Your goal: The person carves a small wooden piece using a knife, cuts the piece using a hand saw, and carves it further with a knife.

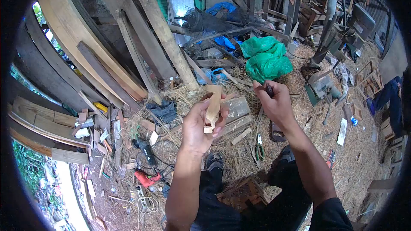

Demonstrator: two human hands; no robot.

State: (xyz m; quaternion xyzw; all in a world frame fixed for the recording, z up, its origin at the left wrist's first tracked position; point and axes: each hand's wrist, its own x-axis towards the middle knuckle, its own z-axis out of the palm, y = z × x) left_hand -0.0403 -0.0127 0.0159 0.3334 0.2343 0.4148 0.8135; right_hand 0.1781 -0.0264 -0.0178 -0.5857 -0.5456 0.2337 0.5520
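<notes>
My left hand [196, 126] is wrapped round a pale, carved piece of wood [214, 106], which stands nearly upright with a notched lower end. To its right, my right hand [277, 105] is raised and closed on a small dark object [269, 89] that sticks up between thumb and fingers; I cannot tell its kind. The two hands are apart. Behind the carved piece, a thick wooden block [236, 110] lies on the shavings, partly hidden by my left hand. Below my right hand are pliers [260, 147] with green handles.
A green plastic bag [266, 57] lies ahead. At lower left are a red power tool [147, 178], a dark power tool [145, 152] and a cable [147, 205]. Long boards [85, 38] lean at left. A bench machine [325, 87] stands right; a person's legs [389, 96] show beyond.
</notes>
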